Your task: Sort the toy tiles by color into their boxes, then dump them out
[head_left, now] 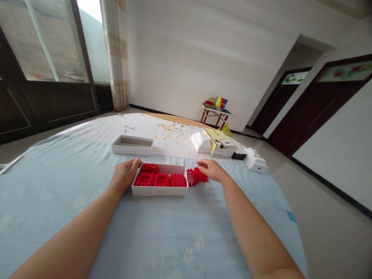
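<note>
Left hand (125, 174) rests open against the left end of a white box (159, 190) of red blocks (161, 179). Right hand (211, 169) touches loose blocks (197, 176) just right of it — gripping or not, hard to tell.

The 2 forearms run off the bottom edge. The right hand (211, 169) covers part of the loose red pieces (194, 177), so its grip cannot be told. The left hand (125, 175) hides its own fingertips against the white box (159, 191). The things piled on the far stool (214, 111) are too small to name.
</note>
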The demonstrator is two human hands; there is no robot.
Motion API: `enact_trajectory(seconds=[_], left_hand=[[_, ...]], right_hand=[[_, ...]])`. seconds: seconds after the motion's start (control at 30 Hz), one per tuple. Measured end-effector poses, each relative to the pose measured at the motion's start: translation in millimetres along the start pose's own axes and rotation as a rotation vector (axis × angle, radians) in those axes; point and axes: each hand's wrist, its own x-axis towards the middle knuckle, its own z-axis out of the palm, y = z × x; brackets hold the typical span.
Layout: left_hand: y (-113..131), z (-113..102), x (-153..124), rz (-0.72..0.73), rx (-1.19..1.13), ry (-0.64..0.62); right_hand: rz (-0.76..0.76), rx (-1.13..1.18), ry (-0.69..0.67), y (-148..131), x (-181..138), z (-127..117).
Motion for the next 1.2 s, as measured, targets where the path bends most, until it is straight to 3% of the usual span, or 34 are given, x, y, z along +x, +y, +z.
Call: enact_trajectory(seconds=[0.23, 0.37, 0.63, 1.2], left_hand=[[2.1, -1.9, -0.7, -0.002, 0.033, -0.015], [2.5, -2.5, -1.2, -0.016, 0.042, -0.028], [-4.1, -0.9, 1.4, -0.017, 0.048, -0.046], [-2.3, -1.4, 1.5, -0.025, 0.042, -0.051]], right_hand=[[-0.127, -0.152, -0.164, 28.2, -16.6, -2.7], [-0.1, -0.18, -0.189, 37.7, -10.8, 3.2], [0.02, -0.285, -0.123, 43.7, -8.8, 4.2], [0.108, -0.292, -0.094, 32.4, -16.4, -4.2]])
